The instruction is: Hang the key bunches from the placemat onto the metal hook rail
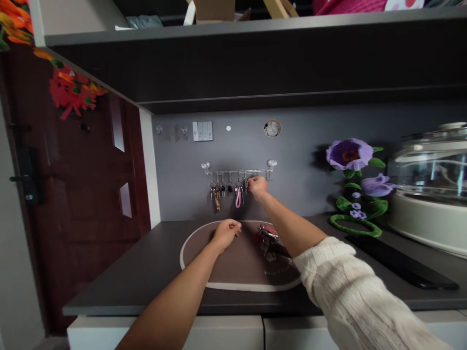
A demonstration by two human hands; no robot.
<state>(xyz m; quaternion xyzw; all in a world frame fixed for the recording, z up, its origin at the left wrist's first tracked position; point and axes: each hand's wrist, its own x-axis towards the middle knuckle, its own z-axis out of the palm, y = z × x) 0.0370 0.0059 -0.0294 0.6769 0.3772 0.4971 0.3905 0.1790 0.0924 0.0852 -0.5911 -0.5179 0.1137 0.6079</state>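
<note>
From where I stand, nothing in the room can be read: no word, brand or number. The switch plate [202, 131] on the wall, near twelve o'clock, shows no marking I can make out, and the key fobs [238, 198] on the rail [237, 172] are too small to tell.

The key rail [238, 172] is glossy metal, the countertop [146, 272] smooth and matt, the sleeve [339, 287] knitted cloth.
</note>
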